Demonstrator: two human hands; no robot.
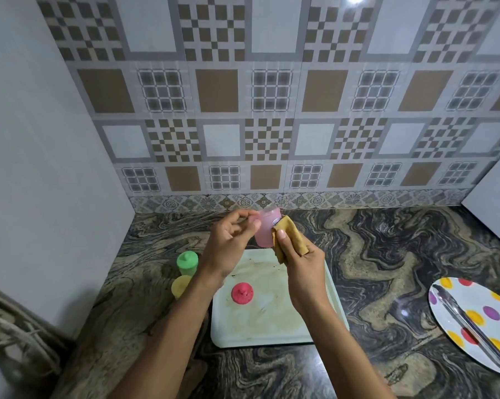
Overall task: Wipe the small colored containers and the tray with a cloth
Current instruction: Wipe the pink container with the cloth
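We have the pink pot [263, 230] lifted off the worktop [381, 254], above the far edge of the tray [272, 326], so every side of it can be reached. Our left grip [230, 241] pinches it at the rim with thumb and fingertips, the other fingers loosely curled. A hold that high leaves the wall bare for wiping and would let us turn the pot bit by bit. Our right grip [302, 264] is closed round the folded tan cloth [290, 240], thumb on top, pressing it against the pot's right side, close to a small label. We judge this to be the middle of wiping the pot's outside.

A red lid [242, 293], seemingly this pot's, lies on the tray, probably set down so that body and lid can be cleaned apart. The green pot [187, 262], lid on, and the yellow pot [181, 286], partly behind our left arm, stand close together on the worktop just left of the tray. We cannot tell whether they have been wiped. Standing off the tray, they leave its floor free. The tray shows brown smears and dark specks, so it looks not yet wiped. It makes sense to do it last, once the lid is lifted off.

Far right, a spotted plate [450, 321] carries metal tongs [470, 321], well apart from the job.
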